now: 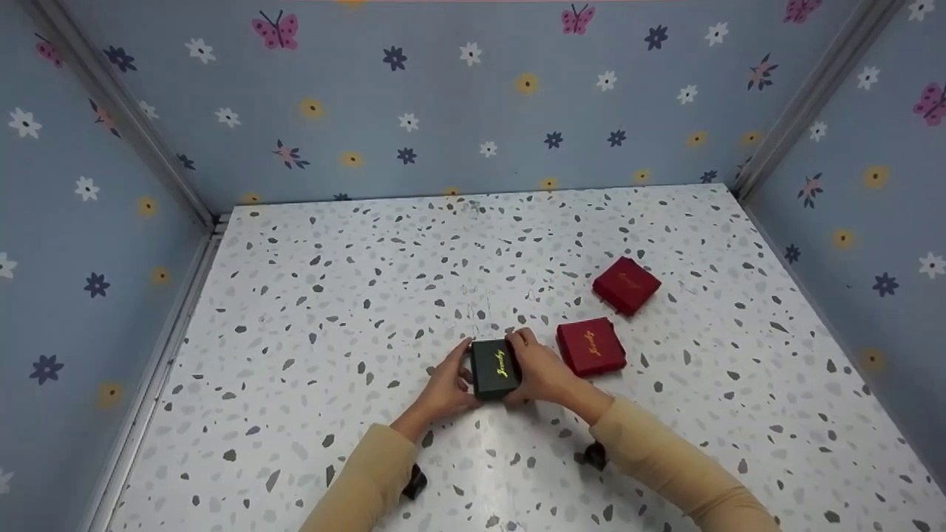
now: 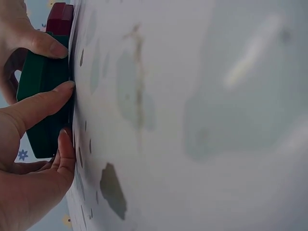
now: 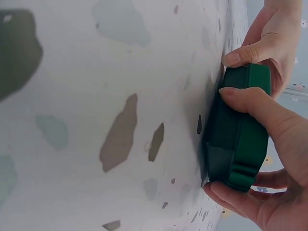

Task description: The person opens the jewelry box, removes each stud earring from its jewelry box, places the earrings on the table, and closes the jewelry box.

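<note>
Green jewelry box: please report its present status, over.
Left hand, right hand grip green jewelry box. Box closed, on table. Two red jewelry boxes rightward, not blocking.

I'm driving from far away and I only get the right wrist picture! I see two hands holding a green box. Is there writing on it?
Observer: Yes, the head view shows gold lettering on top of the green box.
Operator: Ooh! Are there any other boxes?
Observer: Two red ones, both to the right of the green one: a nearer red box beside the right hand, and a farther red box.
Operator: What colour are the person's sleeves?
Observer: Tan, on both arms; here's the left sleeve and the right sleeve.
</note>
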`<action>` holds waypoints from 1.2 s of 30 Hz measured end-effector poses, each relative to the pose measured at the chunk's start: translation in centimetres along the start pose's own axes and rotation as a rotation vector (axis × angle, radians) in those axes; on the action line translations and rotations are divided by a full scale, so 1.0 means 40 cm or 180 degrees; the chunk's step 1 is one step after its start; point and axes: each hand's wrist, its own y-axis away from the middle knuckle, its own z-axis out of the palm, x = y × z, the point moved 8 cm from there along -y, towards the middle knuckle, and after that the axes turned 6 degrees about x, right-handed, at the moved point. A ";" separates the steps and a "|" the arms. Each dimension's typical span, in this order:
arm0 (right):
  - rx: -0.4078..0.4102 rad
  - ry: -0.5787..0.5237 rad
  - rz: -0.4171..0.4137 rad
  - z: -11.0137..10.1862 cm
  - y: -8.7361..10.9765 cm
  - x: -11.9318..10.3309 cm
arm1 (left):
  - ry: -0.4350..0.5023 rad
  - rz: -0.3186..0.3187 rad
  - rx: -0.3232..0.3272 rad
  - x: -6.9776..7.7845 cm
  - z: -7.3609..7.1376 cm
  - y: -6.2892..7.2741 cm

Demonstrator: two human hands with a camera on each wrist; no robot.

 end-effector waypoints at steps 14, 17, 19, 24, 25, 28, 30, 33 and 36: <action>0.0273 -0.0193 -0.0124 -0.012 0.007 0.001 | 0.0011 0.0014 0.0049 0.001 0.000 0.001; 0.0322 -0.0214 -0.0118 -0.014 0.010 0.000 | 0.0002 0.0011 0.0050 0.000 0.001 0.002; 0.0324 -0.0233 -0.0097 -0.014 0.011 0.000 | 0.0002 0.0010 0.0056 -0.001 0.001 0.003; 0.0292 -0.0286 -0.0040 -0.012 0.009 0.002 | -0.0008 0.0008 0.0078 -0.002 0.000 0.004; 0.0292 -0.0286 -0.0040 -0.012 0.009 0.002 | -0.0013 -0.0005 0.0077 -0.002 0.000 0.005; 0.0278 -0.0307 -0.0036 -0.013 0.010 0.002 | -0.0034 0.0010 0.0072 0.001 -0.002 0.008; 0.0270 -0.0328 -0.0040 -0.013 0.010 0.002 | -0.0035 0.0014 0.0070 0.002 -0.002 0.009; 0.0249 -0.0346 -0.0050 -0.013 0.011 0.002 | -0.0014 0.0019 0.0066 0.003 -0.002 0.011; 0.0231 -0.0356 -0.0091 -0.013 0.010 0.002 | 0.0015 0.0010 0.0062 0.002 -0.001 0.011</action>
